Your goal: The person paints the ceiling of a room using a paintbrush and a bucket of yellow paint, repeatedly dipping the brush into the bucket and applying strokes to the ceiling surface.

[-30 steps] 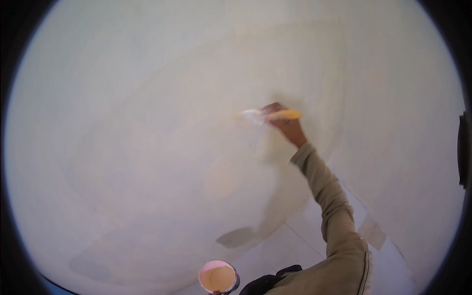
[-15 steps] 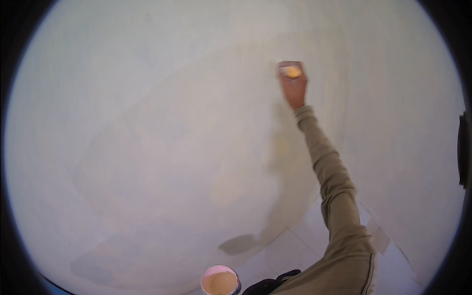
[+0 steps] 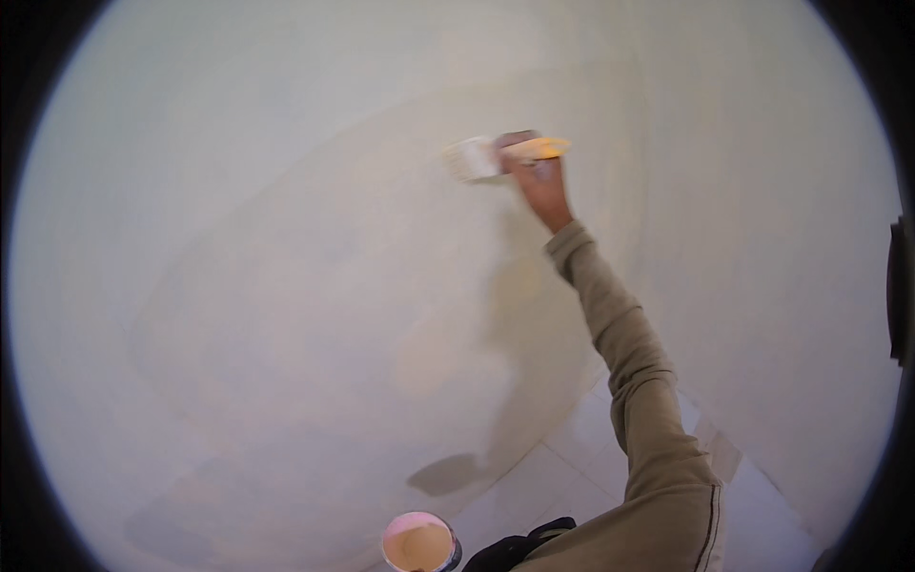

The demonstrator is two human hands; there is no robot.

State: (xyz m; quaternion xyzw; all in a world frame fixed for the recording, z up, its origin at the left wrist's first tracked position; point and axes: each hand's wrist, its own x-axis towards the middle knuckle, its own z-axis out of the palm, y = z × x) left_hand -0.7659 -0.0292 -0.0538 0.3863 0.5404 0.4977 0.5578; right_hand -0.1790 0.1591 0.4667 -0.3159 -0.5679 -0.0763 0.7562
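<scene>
My right hand [image 3: 539,179] is closed around the handle of a wide paintbrush [image 3: 475,159]. The brush has pale bristles and a yellow-tipped handle, and it lies sideways with its bristles pointing left against the pale wall [image 3: 315,315]. My right arm, in an olive-brown sleeve, stretches up from the lower right. At the bottom edge stands a round paint bucket [image 3: 419,545] with a pink inner wall and peach-coloured content. My left hand is out of sight.
The wall meets a second wall [image 3: 762,286] in a corner on the right. Light tiles [image 3: 543,477] cover the floor below. A dark object [image 3: 896,291] shows at the right rim. Shadows of my arm and the bucket fall on the wall.
My right hand has moved left and slightly down with the paintbrush. The brush, earlier seen end-on, now shows its bristles to the left.
</scene>
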